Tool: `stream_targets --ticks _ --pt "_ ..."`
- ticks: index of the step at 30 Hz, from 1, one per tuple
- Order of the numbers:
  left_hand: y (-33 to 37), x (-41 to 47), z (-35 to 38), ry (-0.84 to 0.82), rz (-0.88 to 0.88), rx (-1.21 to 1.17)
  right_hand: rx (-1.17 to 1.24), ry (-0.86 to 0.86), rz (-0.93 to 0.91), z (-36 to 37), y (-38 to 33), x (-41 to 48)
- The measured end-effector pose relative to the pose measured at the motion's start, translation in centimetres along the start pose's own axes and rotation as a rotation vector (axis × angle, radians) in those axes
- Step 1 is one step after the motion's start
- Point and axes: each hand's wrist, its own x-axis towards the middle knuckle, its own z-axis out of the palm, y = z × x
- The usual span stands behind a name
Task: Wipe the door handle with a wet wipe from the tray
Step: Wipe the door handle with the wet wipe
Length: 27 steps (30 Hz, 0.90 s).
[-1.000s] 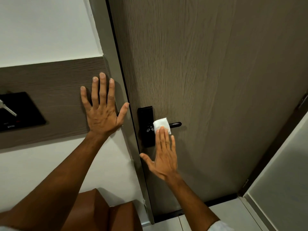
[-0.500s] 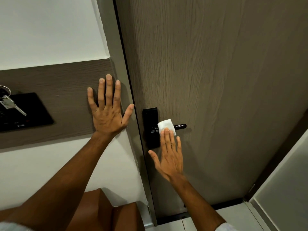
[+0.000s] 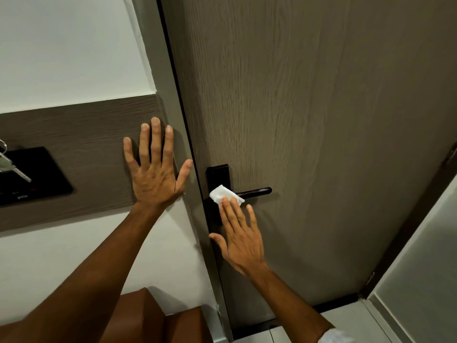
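A black lever door handle [image 3: 257,191] sticks out to the right from a black lock plate [image 3: 217,175] on the brown wooden door [image 3: 321,120]. A folded white wet wipe [image 3: 222,193] lies over the lever's inner end, next to the plate. My right hand [image 3: 241,238] presses the wipe against the handle with flat, stretched fingertips. My left hand [image 3: 154,174] rests flat on the dark wall panel left of the door frame, fingers spread, holding nothing.
A black tray [image 3: 34,177] with keys [image 3: 11,167] is mounted on the wall panel at the far left. Brown furniture [image 3: 148,320] stands below my left arm. A frosted panel [image 3: 420,268] borders the door on the right.
My right hand has slid the wipe left along the lever toward the lock plate, baring more of the lever's tip. The left hand stays flat on the wall.
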Motion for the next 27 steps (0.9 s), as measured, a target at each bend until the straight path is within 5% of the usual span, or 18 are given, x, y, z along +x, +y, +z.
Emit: stream_targets --ticks 8,18,27 --pt "-0.1 -0.1 0.4 0.021 -0.007 -0.005 0.044 0.071 0.22 -1.1 4.2 -0.3" --pt "0.1 -0.1 -0.5 -0.022 -0.01 -0.039 0.005 0.131 -0.073 -2.4 0.6 0.9" --pt "0.1 0.0 -0.5 -0.023 -0.008 -0.084 -0.072 0.256 -0.123 -4.7 2.1 3.6"
